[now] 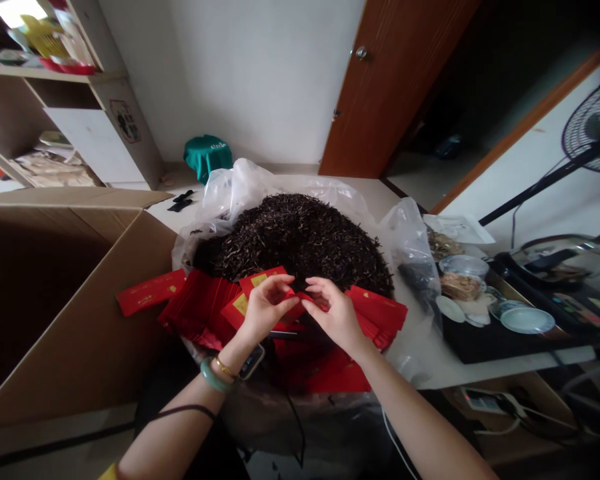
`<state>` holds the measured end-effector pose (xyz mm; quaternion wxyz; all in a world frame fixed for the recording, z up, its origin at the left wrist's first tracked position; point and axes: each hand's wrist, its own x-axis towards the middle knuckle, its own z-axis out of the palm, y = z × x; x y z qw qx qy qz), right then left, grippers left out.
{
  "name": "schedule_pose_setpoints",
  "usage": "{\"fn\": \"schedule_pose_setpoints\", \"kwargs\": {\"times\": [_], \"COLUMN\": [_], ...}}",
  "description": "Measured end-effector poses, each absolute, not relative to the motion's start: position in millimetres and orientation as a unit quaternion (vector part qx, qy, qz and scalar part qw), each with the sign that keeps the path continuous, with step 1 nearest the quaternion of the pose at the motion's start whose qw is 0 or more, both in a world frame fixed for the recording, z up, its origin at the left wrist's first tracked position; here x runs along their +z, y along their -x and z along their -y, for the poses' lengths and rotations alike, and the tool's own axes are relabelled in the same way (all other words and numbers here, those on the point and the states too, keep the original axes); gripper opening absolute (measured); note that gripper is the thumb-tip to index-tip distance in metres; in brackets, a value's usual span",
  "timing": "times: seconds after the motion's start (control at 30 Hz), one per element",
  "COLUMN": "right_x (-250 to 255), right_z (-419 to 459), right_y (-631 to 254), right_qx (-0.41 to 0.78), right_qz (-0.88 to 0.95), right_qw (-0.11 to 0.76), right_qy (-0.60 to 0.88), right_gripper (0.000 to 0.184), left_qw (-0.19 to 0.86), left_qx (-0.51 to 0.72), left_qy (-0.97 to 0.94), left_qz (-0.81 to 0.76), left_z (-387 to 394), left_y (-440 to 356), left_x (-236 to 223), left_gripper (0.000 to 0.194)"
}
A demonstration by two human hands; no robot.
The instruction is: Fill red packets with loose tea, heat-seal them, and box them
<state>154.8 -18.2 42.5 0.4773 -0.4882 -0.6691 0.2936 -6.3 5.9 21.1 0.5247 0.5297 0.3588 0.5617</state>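
Note:
My left hand [269, 305] and my right hand [331, 311] are close together in the middle, thumbs and fingers curved toward each other. Between their fingertips they pinch the edges of a red paper packet [304, 297]; most of it is hidden by the hands. Just beyond lies a large heap of dark loose tea leaves [300, 233] on a clear plastic bag [245, 183]. A stack of red packets [200, 303] sits left of my left hand, and more red packets [380, 310] lie right of my right hand. Behind my left wrist, a small device with a dark display [253, 363] is partly covered.
An open cardboard box [130, 267] stands at the left, with one red packet [153, 292] by its edge. On the right are a dark tea tray [505, 343], a pale dish [527, 320], a clear tub [463, 277] and a fan [595, 123]. A green-covered stool [207, 155] stands by the wall.

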Motion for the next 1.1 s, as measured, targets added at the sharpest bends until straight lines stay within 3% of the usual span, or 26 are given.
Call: {"fn": "schedule_pose_setpoints", "kwargs": {"times": [0.13, 0.43, 0.6, 0.83, 1.1], "right_x": [50.9, 67.5, 69.9, 72.8, 76.0], "right_z": [16.4, 19.3, 21.5, 21.2, 21.1], "right_y": [-153.4, -153.8, -155.6, -154.9, -156.3], "right_qx": [0.308, 0.269, 0.249, 0.189, 0.258], "right_qz": [0.670, 0.694, 0.689, 0.706, 0.709], "right_qw": [0.472, 0.482, 0.498, 0.527, 0.456], "right_qy": [0.483, 0.461, 0.465, 0.434, 0.471], "right_gripper": [0.010, 0.012, 0.011, 0.008, 0.005], "left_qw": [0.542, 0.550, 0.566, 0.522, 0.475], "left_qx": [0.573, 0.568, 0.527, 0.567, 0.592], "left_qy": [-0.506, -0.504, -0.513, -0.490, -0.531], "left_qz": [-0.349, -0.347, -0.373, -0.406, -0.377], "left_z": [-6.6, -5.3, -3.1, -4.9, -2.2], "left_y": [9.9, 20.5, 19.6, 15.4, 13.1], "left_x": [24.6, 37.3, 41.5, 36.3, 36.7], "left_gripper": [0.041, 0.043, 0.031, 0.024, 0.014]}}
